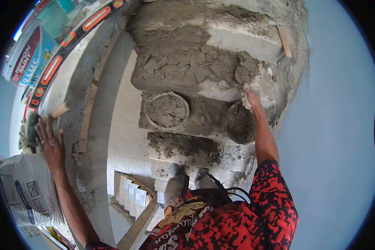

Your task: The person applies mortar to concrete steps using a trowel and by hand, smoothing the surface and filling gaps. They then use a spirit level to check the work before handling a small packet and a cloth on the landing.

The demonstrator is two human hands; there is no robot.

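Right hand [253, 100] is clamped round the handle of a trowel [246, 71], fingers wrapped. Trowel sits straight ahead of the fist, long axis running away from the body, tipped slightly left; blade end is caked in mortar. Mortar layer [179, 68] on the step lies directly left of the blade, spread crosswise to the trowel's axis; can't tell if blade touches step. Dark bucket [241, 142] is just below the right hand, on the body side; round tub [146, 111] of mortar sits further left on the same step. Left hand [51, 144] is well apart, fingers spread, gripping nothing visible, on the ledge [73, 160] beside a white bag [27, 191]; wooden handle [60, 110] just beyond its fingers. Right hand is clearly nearer the mortar layer.
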